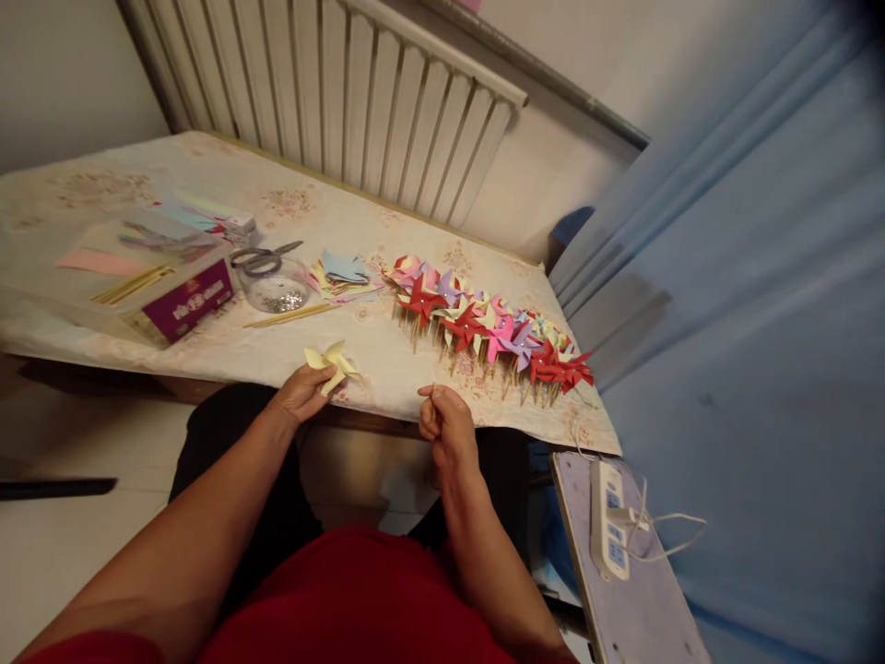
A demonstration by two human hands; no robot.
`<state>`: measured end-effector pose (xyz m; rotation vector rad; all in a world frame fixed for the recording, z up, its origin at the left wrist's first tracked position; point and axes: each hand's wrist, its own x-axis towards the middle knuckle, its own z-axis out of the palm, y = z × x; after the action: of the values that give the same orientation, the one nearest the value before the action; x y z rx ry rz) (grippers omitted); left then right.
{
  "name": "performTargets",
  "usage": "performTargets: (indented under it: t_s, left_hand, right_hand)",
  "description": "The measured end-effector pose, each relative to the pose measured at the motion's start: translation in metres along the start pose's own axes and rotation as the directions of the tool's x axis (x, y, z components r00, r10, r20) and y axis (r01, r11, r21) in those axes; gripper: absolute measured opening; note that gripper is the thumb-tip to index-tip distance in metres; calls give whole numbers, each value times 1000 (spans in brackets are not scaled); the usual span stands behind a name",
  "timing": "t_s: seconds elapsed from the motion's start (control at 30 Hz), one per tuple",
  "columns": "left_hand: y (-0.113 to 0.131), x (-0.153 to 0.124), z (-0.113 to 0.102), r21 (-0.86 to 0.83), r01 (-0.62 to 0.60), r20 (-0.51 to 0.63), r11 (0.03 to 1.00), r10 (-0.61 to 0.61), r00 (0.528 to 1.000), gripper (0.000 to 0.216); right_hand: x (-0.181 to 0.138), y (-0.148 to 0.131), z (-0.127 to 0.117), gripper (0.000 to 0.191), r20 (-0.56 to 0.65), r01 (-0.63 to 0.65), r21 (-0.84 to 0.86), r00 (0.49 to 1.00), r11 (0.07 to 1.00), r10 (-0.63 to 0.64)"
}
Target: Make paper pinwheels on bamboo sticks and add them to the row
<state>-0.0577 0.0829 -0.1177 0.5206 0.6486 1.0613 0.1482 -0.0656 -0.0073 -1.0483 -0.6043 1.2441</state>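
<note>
A pale yellow paper pinwheel (333, 367) is pinched in my left hand (304, 392), just above the table's front edge. My right hand (448, 417) is closed, thumb against the curled fingers. Between them shows a small pale tip, coloured like the thin wooden sticks (294, 315) on the table; the rest of it is hidden. Finished pinwheels (466, 325) on sticks, in red, pink, purple and yellow, stand in a cluster beyond my right hand. Folded paper pieces (346, 267) lie in a pile farther back.
Left of the pile, scissors (261, 261) rest across a clear round tub (277, 293) of small shiny pieces. A clear plastic box (83, 314) with a purple label holds sticks and paper. A power strip (609, 521) lies on a side board at right, beside a blue curtain (747, 323).
</note>
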Motion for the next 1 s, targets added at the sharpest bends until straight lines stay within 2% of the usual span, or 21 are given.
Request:
performTargets:
  t_s: [1.0]
  left_hand:
    - [2, -3, 4, 14, 15, -16, 1000, -15, 1000, 25]
  right_hand:
    - [1, 2, -2, 19, 0, 9, -9, 1000, 1000, -9]
